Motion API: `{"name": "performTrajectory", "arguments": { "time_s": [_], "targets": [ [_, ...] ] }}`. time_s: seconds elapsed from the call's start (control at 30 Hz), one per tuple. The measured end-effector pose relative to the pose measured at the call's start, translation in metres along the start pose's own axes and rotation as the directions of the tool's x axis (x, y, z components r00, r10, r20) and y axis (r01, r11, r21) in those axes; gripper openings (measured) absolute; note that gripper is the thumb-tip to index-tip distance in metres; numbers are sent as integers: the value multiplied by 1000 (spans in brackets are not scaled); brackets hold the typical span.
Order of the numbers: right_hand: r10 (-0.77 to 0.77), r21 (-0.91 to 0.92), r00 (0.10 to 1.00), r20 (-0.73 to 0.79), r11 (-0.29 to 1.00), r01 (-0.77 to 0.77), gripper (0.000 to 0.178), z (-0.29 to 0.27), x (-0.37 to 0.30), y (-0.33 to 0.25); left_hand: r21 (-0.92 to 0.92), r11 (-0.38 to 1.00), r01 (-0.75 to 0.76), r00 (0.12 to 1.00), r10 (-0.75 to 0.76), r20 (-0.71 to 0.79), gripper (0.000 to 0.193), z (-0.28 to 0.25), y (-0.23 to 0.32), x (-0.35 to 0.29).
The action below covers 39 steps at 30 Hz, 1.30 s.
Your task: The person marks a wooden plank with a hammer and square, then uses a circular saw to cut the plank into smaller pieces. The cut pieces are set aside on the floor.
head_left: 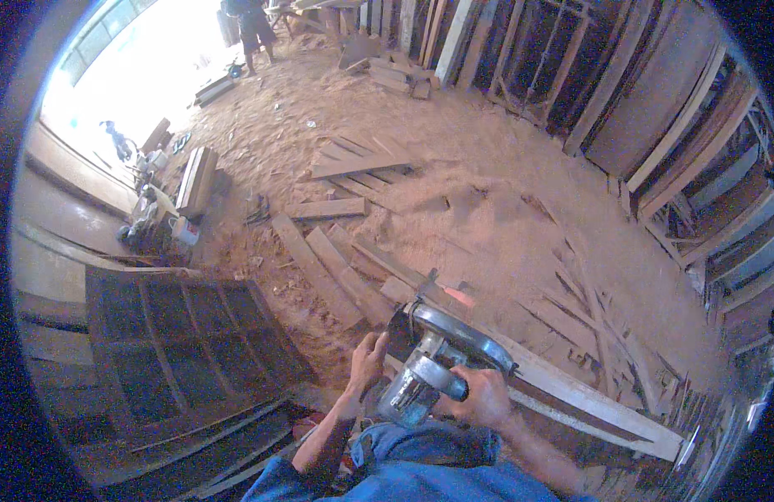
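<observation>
A silver circular saw [425,386] with a metallic blade guard is in front of my body, over a long pale board. My right hand [485,400] is wrapped round its rear handle. Just left of the saw, my left hand [368,361] is raised with its fingers pointing up and partly apart; nothing shows in it. Its fingertips are close to the dark front of the saw, and I cannot tell whether they touch it. The long board [584,393] runs from beyond the saw toward the lower right. The saw's blade is hidden.
Sawdust covers the ground, with loose planks [320,259] and offcuts [362,167] ahead. A dark panelled wooden door [194,335] lies at left. Beyond it are a white bucket [184,231] and stacked beams [196,181]. Tall timbers [609,79] lean at right. A person [251,32] stands far off.
</observation>
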State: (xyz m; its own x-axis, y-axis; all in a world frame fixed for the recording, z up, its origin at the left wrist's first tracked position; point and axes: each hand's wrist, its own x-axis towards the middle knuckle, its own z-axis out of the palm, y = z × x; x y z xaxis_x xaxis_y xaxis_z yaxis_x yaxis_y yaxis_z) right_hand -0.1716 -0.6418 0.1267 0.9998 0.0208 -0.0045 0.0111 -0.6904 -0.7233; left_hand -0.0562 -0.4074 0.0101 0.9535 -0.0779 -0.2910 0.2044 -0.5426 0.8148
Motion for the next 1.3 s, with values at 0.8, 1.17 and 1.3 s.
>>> {"name": "performTrajectory", "arguments": {
  "time_s": [0.8,1.17,1.3],
  "targets": [
    [63,34,994,85,997,-66,39,-27,9,-33,-134,991,13,999,-7,47,43,-16,-7,16],
    [60,37,990,129,997,-65,48,-45,15,-47,-457,889,27,999,-7,46,36,-25,30,6],
    [73,69,984,164,994,-85,49,-47,18,-50,-434,898,64,994,-20,105,38,-25,25,11]
  ]
}}
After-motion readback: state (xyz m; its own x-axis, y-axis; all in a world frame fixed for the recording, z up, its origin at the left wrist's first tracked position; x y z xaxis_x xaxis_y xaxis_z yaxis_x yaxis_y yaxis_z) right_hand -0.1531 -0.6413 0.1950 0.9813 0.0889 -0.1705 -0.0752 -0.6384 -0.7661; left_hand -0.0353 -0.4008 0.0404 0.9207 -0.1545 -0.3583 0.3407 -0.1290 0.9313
